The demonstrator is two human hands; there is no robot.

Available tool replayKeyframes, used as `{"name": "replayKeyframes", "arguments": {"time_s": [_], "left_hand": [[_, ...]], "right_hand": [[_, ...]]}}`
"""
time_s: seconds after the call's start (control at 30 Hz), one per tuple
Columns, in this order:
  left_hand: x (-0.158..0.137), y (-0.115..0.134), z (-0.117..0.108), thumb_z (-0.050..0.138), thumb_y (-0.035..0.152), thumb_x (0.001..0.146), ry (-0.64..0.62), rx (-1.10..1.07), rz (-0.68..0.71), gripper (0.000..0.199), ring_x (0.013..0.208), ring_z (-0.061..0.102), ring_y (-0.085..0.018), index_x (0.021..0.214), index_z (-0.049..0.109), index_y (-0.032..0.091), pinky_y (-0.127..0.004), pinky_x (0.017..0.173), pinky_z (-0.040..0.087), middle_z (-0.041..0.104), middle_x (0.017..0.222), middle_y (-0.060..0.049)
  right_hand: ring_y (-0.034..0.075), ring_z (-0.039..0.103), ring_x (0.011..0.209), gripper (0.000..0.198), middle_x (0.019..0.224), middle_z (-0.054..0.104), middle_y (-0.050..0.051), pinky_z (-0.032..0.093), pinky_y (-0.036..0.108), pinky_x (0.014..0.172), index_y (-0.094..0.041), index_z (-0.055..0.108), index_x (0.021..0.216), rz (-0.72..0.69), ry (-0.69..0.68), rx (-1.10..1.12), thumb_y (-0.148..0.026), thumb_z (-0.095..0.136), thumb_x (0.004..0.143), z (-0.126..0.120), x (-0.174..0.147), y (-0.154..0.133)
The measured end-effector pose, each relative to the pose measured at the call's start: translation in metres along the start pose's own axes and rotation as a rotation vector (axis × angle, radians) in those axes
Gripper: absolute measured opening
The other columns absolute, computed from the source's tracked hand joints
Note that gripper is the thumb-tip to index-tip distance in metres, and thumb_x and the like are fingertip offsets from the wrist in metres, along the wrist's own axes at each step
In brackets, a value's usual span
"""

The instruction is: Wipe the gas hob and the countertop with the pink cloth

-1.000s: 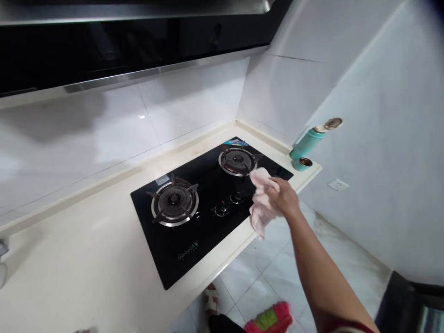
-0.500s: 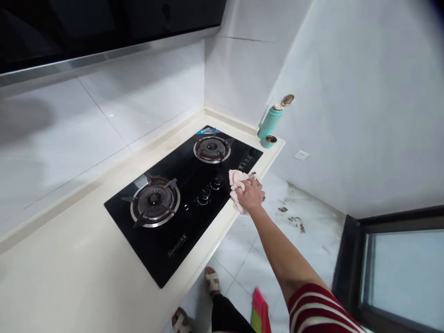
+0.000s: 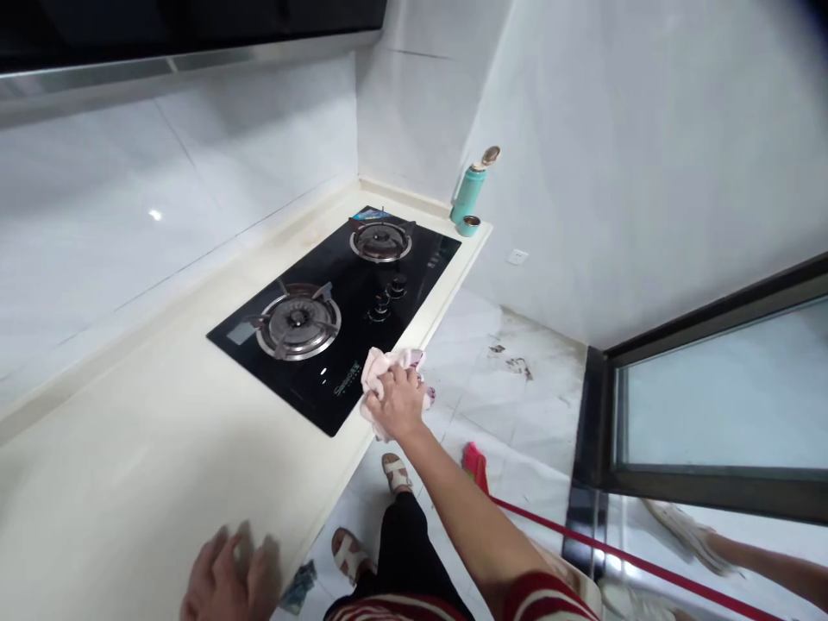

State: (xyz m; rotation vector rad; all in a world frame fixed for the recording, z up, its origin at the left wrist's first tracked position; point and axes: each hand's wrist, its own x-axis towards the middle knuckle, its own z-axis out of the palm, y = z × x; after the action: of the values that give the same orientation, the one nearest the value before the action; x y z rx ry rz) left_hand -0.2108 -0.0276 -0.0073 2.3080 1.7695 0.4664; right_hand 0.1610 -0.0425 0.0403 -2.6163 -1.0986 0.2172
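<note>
My right hand is closed on a pale pink cloth and presses it on the counter's front edge, by the near front corner of the black gas cooktop. Part of the cloth hangs past the edge, with a dark purplish patch showing. My left hand has come in at the bottom of the view, over the cream countertop. Its fingers are apart and hold nothing. The cooktop has two burners, the nearer one on the left, and two black knobs between them.
A teal flask with its lid open stands in the far corner beside a teal cup. A range hood hangs above. On the floor are a red cloth-like thing and a red pole. Another person's shoe shows at right.
My right hand has slid the cloth along the counter edge toward me, from beside the knobs to the cooktop's near corner. My left hand has entered, and the view has shifted.
</note>
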Motion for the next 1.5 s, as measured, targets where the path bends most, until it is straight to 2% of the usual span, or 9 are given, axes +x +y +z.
{"name": "replayKeyframes", "arguments": {"time_s": [0.4, 0.63, 0.77, 0.93, 1.1, 1.17, 1.3, 1.4, 1.5], "left_hand": [[-0.009, -0.001, -0.002, 0.041, 0.041, 0.099, 0.119, -0.149, 0.148, 0.037, 0.135, 0.046, -0.031, 0.122, 0.059, 0.019, -0.051, 0.110, 0.035, 0.055, 0.138, -0.017], [-0.014, 0.003, -0.004, 0.040, 0.039, 0.099, 0.108, -0.234, 0.100, 0.036, 0.135, 0.045, -0.033, 0.120, 0.060, 0.017, -0.054, 0.110, 0.034, 0.056, 0.135, -0.018], [-0.018, 0.004, -0.006, 0.041, 0.039, 0.099, 0.098, -0.312, 0.052, 0.037, 0.137, 0.043, -0.032, 0.124, 0.059, 0.019, -0.054, 0.112, 0.031, 0.054, 0.138, -0.017], [-0.020, 0.005, -0.006, 0.043, 0.040, 0.099, 0.110, -0.381, 0.032, 0.038, 0.136, 0.044, -0.030, 0.127, 0.058, 0.020, -0.053, 0.114, 0.031, 0.055, 0.138, -0.015], [-0.018, -0.005, -0.011, 0.043, 0.044, 0.097, 0.077, -0.508, -0.015, 0.041, 0.130, 0.051, -0.029, 0.126, 0.060, 0.021, -0.054, 0.114, 0.034, 0.061, 0.132, -0.012], [-0.023, -0.016, -0.018, 0.041, 0.048, 0.098, 0.035, -0.617, -0.063, 0.044, 0.128, 0.053, -0.027, 0.128, 0.059, 0.020, -0.052, 0.114, 0.038, 0.061, 0.132, -0.012], [-0.038, -0.036, -0.046, 0.042, 0.060, 0.095, -0.103, -0.821, -0.233, 0.052, 0.117, 0.062, -0.026, 0.121, 0.060, 0.018, -0.046, 0.105, 0.050, 0.066, 0.123, -0.012], [-0.036, -0.031, -0.082, 0.044, 0.063, 0.094, -0.159, -0.907, -0.267, 0.051, 0.115, 0.064, -0.025, 0.119, 0.059, 0.020, -0.042, 0.101, 0.053, 0.068, 0.123, -0.011], [-0.017, -0.009, -0.125, 0.049, 0.056, 0.095, -0.046, -0.917, -0.200, 0.045, 0.119, 0.062, -0.024, 0.124, 0.056, 0.023, -0.040, 0.103, 0.052, 0.065, 0.127, -0.009]], "right_hand": [[0.027, 0.054, 0.105, 0.024, 0.110, 0.066, 0.005, 0.046, 0.043, 0.093, -0.022, 0.068, 0.091, -0.579, -0.210, 0.534, -0.024, 0.068, 0.067, 0.039, -0.165, -0.061], [0.027, 0.054, 0.120, 0.032, 0.126, 0.061, 0.012, 0.043, 0.044, 0.105, -0.021, 0.067, 0.112, -0.257, 0.050, 0.409, -0.028, 0.052, 0.084, -0.021, -0.063, -0.014], [0.041, 0.043, 0.130, 0.039, 0.136, 0.053, 0.020, 0.032, 0.063, 0.106, -0.017, 0.066, 0.120, -0.125, 0.048, 0.269, -0.028, 0.053, 0.085, -0.008, -0.037, -0.023], [0.042, 0.042, 0.122, 0.040, 0.140, 0.049, 0.016, 0.035, 0.061, 0.098, -0.024, 0.065, 0.122, -0.358, -0.054, 0.015, -0.039, 0.061, 0.085, 0.030, -0.125, -0.079], [0.040, 0.043, 0.118, 0.059, 0.140, 0.050, 0.014, 0.033, 0.064, 0.100, -0.025, 0.062, 0.127, -0.709, -0.282, 0.147, -0.030, 0.072, 0.069, 0.064, -0.222, -0.128], [0.041, 0.043, 0.120, 0.064, 0.140, 0.050, 0.016, 0.031, 0.065, 0.104, -0.022, 0.062, 0.127, -0.823, -0.370, 0.260, -0.029, 0.073, 0.064, 0.077, -0.243, -0.136], [0.028, 0.055, 0.106, 0.031, 0.110, 0.060, 0.007, 0.045, 0.048, 0.099, -0.022, 0.066, 0.091, -0.821, -0.567, 0.686, -0.023, 0.068, 0.061, 0.079, -0.248, -0.147], [0.022, 0.058, 0.109, 0.027, 0.112, 0.058, 0.006, 0.048, 0.038, 0.098, -0.022, 0.063, 0.092, -0.688, -0.593, 1.025, -0.018, 0.060, 0.065, 0.048, -0.229, -0.161], [0.021, 0.052, 0.125, 0.036, 0.128, 0.052, 0.008, 0.043, 0.039, 0.109, -0.023, 0.063, 0.104, -0.791, -0.539, 1.124, -0.016, 0.058, 0.069, 0.005, -0.203, -0.183]]}}
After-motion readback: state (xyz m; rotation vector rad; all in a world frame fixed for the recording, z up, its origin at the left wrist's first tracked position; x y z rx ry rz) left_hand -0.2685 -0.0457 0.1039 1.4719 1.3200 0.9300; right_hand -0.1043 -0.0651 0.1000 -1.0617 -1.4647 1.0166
